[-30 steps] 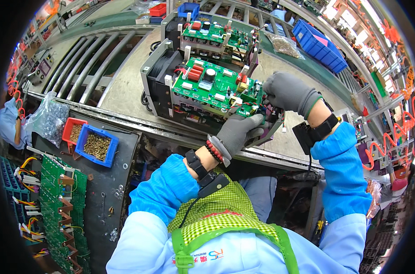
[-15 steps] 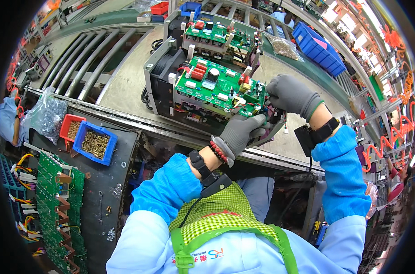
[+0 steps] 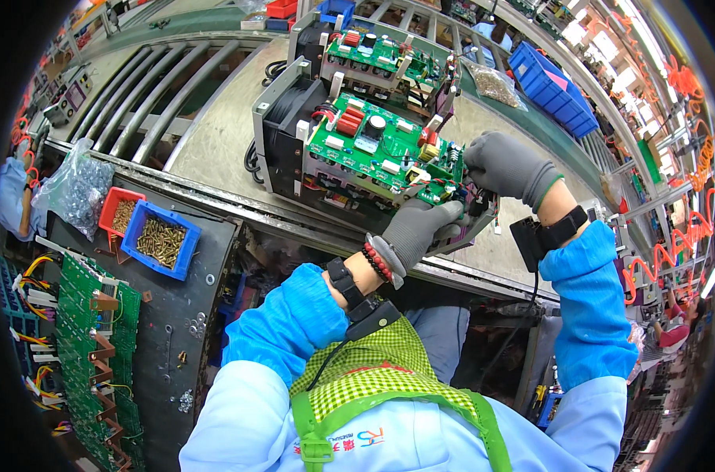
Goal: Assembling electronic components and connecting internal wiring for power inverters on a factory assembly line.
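One grey-gloved left hand point(image 3: 415, 234) rests at the near right corner of an electronic unit point(image 3: 346, 178), its thumb stretched along the edge and the other fingers bent; what they pinch, I cannot tell. Across from it, the right hand point(image 3: 508, 165) curls in at the unit's right end, fingers bunched together with the tips hidden, so I cannot tell their grip either. From the head view, the unit sits on a pale, scuffed metal worktop point(image 3: 208, 149), just in front of a similar second unit point(image 3: 385, 57). Its glossy green circuit board point(image 3: 385, 149) carries red blocks point(image 3: 350, 121) and a round, white-topped cylinder point(image 3: 375, 123); a black fan housing point(image 3: 288, 118) closes the left end. Smooth steel rollers point(image 3: 141, 102) run off to the left. On a dark side worktop point(image 3: 157, 307) are a blue plastic bin point(image 3: 157, 264) of brassy screws, a smaller red bin point(image 3: 109, 219), a crinkled clear bag point(image 3: 80, 193) of small parts, flat ring washers point(image 3: 197, 325) and a slim wrench point(image 3: 168, 343). The person wears shiny blue oversleeves point(image 3: 282, 318) and a green checked cloth apron point(image 3: 373, 342). For writing, coloured lettering with a small emblem crosses the pale blue jacket point(image 3: 420, 433), and red print on the apron is partly lost in a fold.
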Demonstrator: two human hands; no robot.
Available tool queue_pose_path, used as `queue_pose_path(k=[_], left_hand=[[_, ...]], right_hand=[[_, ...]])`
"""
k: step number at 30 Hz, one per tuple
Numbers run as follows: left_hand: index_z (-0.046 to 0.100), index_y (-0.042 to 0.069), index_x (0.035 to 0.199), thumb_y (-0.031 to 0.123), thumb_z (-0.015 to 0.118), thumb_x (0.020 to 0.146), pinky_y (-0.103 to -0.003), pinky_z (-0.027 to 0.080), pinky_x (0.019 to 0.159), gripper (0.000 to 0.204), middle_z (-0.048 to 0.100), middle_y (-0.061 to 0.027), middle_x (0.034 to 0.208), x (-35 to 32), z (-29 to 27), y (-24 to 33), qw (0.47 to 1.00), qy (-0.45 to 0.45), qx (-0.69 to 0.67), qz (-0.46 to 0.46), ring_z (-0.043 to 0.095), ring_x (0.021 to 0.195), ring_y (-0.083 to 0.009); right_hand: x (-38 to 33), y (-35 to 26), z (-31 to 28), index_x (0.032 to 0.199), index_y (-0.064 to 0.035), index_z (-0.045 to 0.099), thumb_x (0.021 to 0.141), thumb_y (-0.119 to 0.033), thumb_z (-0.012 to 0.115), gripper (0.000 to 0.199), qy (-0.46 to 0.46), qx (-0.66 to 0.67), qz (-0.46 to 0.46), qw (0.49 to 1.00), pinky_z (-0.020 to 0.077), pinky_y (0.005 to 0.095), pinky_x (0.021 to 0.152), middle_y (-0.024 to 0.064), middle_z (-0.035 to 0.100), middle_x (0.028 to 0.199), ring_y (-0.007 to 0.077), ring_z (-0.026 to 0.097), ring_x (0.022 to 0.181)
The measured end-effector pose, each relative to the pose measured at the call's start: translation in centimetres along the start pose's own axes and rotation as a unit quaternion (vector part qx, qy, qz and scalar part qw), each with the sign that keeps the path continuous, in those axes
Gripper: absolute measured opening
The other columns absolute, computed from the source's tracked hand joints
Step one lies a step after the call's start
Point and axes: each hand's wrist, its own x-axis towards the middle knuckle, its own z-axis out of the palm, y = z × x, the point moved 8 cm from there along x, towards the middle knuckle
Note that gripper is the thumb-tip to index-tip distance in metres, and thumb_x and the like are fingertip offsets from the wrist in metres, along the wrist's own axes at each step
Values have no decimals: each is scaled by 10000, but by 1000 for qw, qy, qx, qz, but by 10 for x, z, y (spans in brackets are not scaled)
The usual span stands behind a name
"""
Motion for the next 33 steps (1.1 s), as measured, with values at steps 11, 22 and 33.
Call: queue_pose_path(k=[11,22,33], left_hand=[[594,40,1064,169,587,939,-222,538,716,179,614,-23,932,-6,0,7,999,3,24,-24,633,842,-100],[625,-17,1048,276,695,858,-246,507,649,356,652,-39,795,-47,60,62,849,-19,514,120,612,716,-86],[638,-4,950,242,537,971,-258,484,577,267,633,-43,726,-39,60,77,841,51,487,231,614,621,-96]], right_hand=[[-11,7,-27,903,-7,677,798,-196,619,224,23,111,2,994,498,413,772,180,645,834,350,620,800],[-79,-38,-72,1048,-75,662,788,-73,624,262,149,183,-15,972,480,422,907,140,599,1140,324,595,1021],[-75,-39,-47,969,-81,674,851,-226,654,188,188,129,-29,973,481,433,881,113,658,1000,329,607,978]])
